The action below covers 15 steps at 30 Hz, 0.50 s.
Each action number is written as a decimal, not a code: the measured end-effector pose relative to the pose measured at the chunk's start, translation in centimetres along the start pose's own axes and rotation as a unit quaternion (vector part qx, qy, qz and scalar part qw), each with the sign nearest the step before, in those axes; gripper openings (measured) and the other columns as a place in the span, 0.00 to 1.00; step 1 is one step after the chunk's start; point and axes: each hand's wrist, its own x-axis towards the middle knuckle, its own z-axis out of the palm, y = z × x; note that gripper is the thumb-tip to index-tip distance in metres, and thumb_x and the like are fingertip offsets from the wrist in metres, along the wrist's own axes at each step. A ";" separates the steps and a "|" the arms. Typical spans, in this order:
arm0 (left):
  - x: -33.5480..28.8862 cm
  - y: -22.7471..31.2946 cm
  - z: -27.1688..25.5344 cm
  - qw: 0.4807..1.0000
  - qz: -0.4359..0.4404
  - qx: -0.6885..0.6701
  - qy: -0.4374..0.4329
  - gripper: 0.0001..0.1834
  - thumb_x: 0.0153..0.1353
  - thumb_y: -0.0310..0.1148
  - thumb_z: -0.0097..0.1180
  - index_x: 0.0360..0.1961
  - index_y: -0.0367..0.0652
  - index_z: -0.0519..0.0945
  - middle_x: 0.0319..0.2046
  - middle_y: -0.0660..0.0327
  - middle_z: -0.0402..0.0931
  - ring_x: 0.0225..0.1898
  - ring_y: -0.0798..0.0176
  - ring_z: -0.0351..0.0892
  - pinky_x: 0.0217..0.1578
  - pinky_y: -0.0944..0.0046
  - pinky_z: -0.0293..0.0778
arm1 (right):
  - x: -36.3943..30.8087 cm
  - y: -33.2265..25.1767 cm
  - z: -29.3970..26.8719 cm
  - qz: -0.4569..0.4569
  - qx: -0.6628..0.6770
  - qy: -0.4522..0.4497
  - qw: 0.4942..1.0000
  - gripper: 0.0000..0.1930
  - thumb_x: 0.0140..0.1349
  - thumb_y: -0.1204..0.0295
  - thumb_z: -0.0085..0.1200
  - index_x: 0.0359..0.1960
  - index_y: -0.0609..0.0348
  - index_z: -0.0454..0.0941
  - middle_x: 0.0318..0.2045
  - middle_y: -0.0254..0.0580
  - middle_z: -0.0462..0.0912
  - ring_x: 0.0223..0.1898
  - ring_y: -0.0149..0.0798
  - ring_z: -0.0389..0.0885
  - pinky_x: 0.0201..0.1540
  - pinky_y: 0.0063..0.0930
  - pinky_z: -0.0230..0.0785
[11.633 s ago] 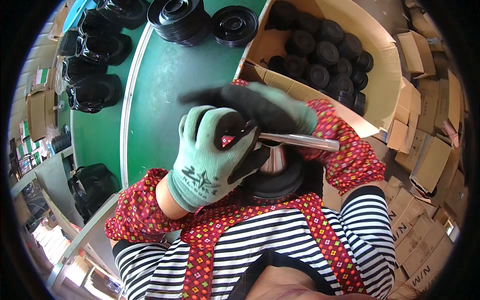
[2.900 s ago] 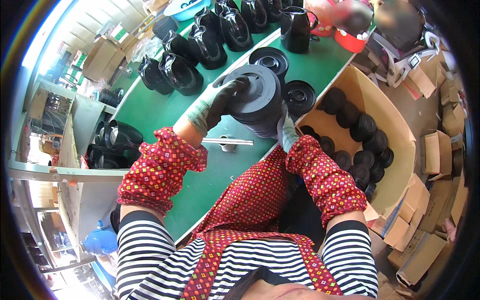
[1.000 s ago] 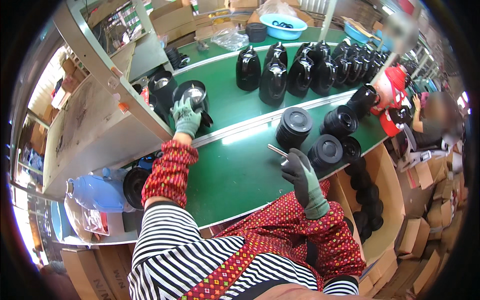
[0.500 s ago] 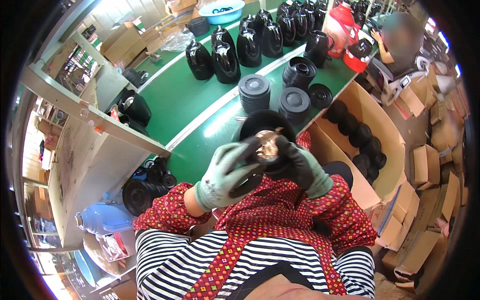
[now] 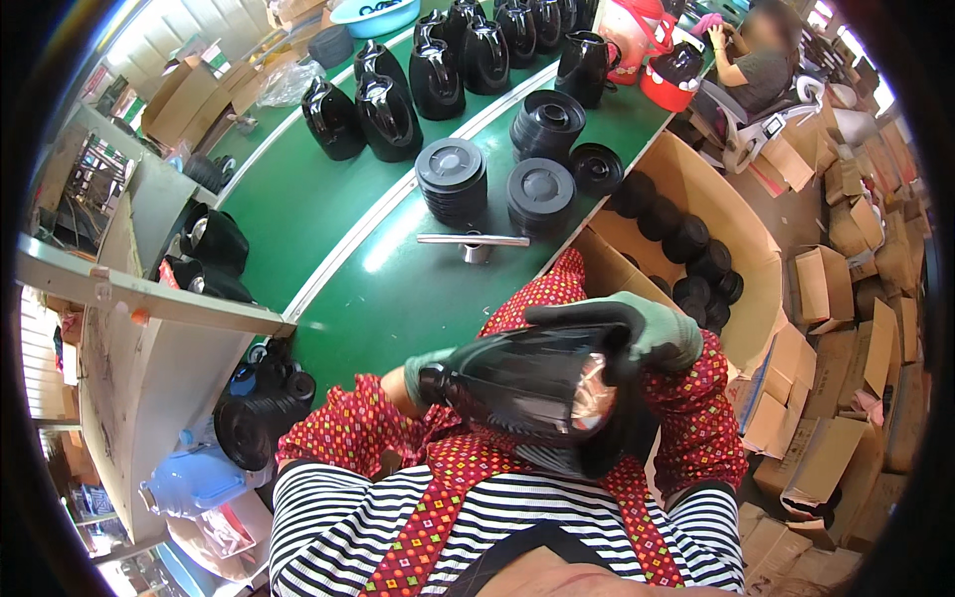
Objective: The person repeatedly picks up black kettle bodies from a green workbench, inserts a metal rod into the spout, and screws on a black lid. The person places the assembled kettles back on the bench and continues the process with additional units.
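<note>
A glossy black jug (image 5: 507,383) lies sideways across my lap, its narrow end to the left. Something shiny and copper-coloured (image 5: 591,393) shows at its wider right end. My right hand (image 5: 652,333), in a pale green glove with dark fingers, is closed over that wide end. At the narrow end is my left hand (image 5: 426,370), gloved too and gripping the jug, with most of its fingers hidden behind it. On the green bench just beyond, a T-shaped metal tool (image 5: 473,242) rests near stacks of round black discs (image 5: 450,177).
Several black jugs (image 5: 388,117) stand farther back on the bench. To the right, a cardboard box (image 5: 756,224) holds round black parts, with more cartons (image 5: 826,289) beyond. A blue jug (image 5: 194,481) sits at lower left. Another person (image 5: 761,65) is at far right.
The jug has gone from upright, its copper-coloured end facing me, to lying sideways. My left hand has shifted to its narrow end, my right to the wide end. The metal tool is uncovered.
</note>
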 end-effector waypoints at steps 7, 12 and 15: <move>-0.9 -1.0 -1.1 0.987 0.053 -0.108 0.104 0.27 0.79 0.34 0.51 0.74 0.36 0.68 0.70 0.51 0.73 0.67 0.56 0.76 0.70 0.53 0.73 | 8.9 0.5 -3.2 0.050 -0.158 -0.010 0.986 0.32 0.65 0.69 0.70 0.70 0.58 0.76 0.61 0.41 0.85 0.58 0.31 0.81 0.63 0.29 0.74; -3.7 -1.6 -5.0 0.943 0.117 -0.121 0.287 0.27 0.79 0.35 0.52 0.74 0.35 0.68 0.69 0.48 0.73 0.66 0.55 0.77 0.68 0.53 0.76 | 14.4 5.6 -14.0 0.102 -0.704 0.347 0.611 0.51 0.49 0.32 0.70 0.76 0.34 0.69 0.76 0.64 0.59 0.78 0.68 0.53 0.78 0.64 0.42; -3.5 1.1 -5.0 0.932 0.131 0.048 0.335 0.30 0.75 0.32 0.59 0.74 0.37 0.67 0.70 0.49 0.73 0.67 0.56 0.76 0.67 0.54 0.76 | 15.2 7.5 -16.8 0.163 -0.722 0.335 0.584 0.53 0.51 0.37 0.71 0.79 0.34 0.64 0.78 0.69 0.52 0.79 0.73 0.49 0.79 0.64 0.41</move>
